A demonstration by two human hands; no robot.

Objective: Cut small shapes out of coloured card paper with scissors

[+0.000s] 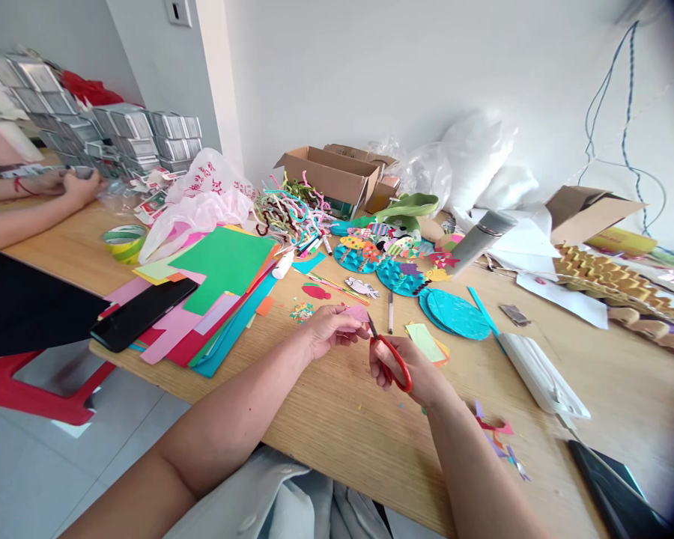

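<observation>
My left hand (330, 331) pinches a small piece of pink paper (358, 312) above the table. In my right hand (407, 367) is a pair of red-handled scissors (400, 365), its blades pointing up and left at the paper's right edge. Whether the blades have the paper between them is too small to tell. Just beyond my hands lie a red paper fish shape (316, 290), a white fish cutout with dark markings (362, 287) and a pen (391, 312). Tiny coloured paper bits (302, 312) sit left of my left hand.
Stacked coloured paper (230, 262) with a black phone (144, 313) lies left. Blue discs (459, 313), a power strip (542, 374) and a grey bottle (483, 238) stand right. Pipe cleaners (292, 213) and a cardboard box (334, 176) are behind. Another person's hands (70, 187) work far left.
</observation>
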